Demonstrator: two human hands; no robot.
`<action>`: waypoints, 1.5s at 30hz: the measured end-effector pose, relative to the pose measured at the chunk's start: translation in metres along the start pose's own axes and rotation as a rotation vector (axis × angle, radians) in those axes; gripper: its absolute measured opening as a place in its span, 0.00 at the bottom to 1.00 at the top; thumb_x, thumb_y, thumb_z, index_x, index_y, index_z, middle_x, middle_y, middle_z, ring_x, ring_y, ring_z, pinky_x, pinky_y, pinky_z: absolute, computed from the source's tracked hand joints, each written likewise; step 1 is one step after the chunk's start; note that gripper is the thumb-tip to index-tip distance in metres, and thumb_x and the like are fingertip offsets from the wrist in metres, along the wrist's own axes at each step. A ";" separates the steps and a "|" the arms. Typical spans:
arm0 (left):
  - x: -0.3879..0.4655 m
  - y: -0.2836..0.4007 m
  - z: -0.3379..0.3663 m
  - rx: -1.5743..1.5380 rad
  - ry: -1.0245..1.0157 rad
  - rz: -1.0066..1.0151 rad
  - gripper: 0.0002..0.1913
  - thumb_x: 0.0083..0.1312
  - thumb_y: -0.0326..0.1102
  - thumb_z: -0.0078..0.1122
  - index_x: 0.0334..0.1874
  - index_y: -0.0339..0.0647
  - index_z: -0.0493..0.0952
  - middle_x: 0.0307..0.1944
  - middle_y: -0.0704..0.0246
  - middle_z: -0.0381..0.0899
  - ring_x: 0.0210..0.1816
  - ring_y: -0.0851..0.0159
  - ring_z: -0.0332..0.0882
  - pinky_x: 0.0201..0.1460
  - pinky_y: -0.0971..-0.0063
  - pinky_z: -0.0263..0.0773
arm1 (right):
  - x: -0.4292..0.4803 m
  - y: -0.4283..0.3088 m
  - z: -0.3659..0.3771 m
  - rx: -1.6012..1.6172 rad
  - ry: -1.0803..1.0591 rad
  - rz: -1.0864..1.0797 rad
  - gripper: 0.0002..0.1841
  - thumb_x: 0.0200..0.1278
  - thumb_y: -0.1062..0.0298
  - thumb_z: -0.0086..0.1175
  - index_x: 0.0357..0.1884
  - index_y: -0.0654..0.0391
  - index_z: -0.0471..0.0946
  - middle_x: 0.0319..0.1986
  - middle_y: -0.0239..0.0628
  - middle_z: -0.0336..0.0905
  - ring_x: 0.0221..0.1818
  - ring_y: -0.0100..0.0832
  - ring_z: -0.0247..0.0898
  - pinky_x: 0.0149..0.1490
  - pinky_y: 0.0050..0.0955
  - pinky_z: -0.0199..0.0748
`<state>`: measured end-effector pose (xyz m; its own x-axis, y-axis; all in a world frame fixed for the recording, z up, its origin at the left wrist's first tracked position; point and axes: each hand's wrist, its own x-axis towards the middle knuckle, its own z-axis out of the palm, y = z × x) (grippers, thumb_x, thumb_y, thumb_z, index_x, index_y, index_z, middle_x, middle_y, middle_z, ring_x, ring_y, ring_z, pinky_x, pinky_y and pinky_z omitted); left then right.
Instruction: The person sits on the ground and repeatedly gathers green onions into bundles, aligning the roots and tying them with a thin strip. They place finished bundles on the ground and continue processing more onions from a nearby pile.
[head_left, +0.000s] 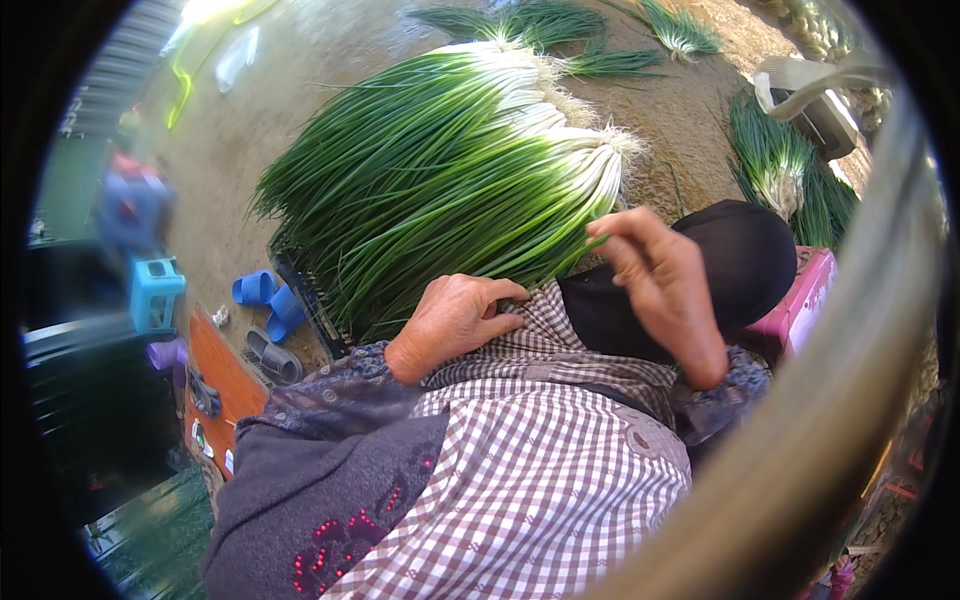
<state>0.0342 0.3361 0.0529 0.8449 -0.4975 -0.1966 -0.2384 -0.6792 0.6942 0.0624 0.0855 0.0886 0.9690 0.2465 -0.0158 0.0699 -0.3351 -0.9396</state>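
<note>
My left hand (461, 319) rests on the checked apron (517, 442) at my lap, thumb and forefinger apart, with nothing seen between them. My right hand (656, 277) is raised beside my dark-clad knee (739, 255). A thin green leaf (597, 244) shows between its bent thumb and forefinger. Just beyond both hands lies a large heap of green onions (420, 180), the leaves towards the left and the white stems (592, 169) and roots towards the right. Under the heap's left side shows the rim of a black plastic crate (300, 289).
More green onion bunches lie on the wet ground, at the top (517, 26) and at the right (780, 161), near a pale plastic basket (817, 105). Blue slippers (270, 300), a wooden board (217, 375) and a turquoise stool (156, 292) are at left. A blurred pole-like object (810, 420) crosses the right side.
</note>
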 end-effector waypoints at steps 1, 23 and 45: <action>-0.001 -0.006 0.003 -0.012 -0.009 -0.050 0.20 0.58 0.43 0.72 0.49 0.40 0.84 0.23 0.63 0.82 0.20 0.64 0.76 0.25 0.70 0.68 | 0.006 -0.007 -0.010 0.077 -0.016 0.160 0.04 0.74 0.71 0.52 0.44 0.58 0.78 0.43 0.35 0.83 0.44 0.25 0.81 0.42 0.20 0.75; 0.048 0.048 -0.027 -0.839 0.292 -0.187 0.14 0.72 0.38 0.59 0.49 0.31 0.78 0.37 0.66 0.85 0.21 0.81 0.71 0.23 0.88 0.66 | 0.025 -0.017 -0.043 0.460 -0.072 0.022 0.08 0.76 0.64 0.52 0.44 0.58 0.74 0.42 0.39 0.85 0.44 0.26 0.83 0.40 0.17 0.75; 0.052 0.027 -0.023 -0.786 -0.205 -0.275 0.15 0.68 0.32 0.59 0.53 0.29 0.78 0.24 0.74 0.80 0.20 0.83 0.67 0.20 0.86 0.59 | -0.044 0.055 -0.253 0.676 0.803 -0.138 0.15 0.74 0.69 0.53 0.55 0.69 0.75 0.48 0.46 0.82 0.46 0.29 0.81 0.41 0.16 0.79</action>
<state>0.0825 0.3043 0.0771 0.7028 -0.5089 -0.4971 0.4274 -0.2565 0.8669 0.0840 -0.1738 0.1242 0.8525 -0.5122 0.1042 0.2841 0.2867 -0.9149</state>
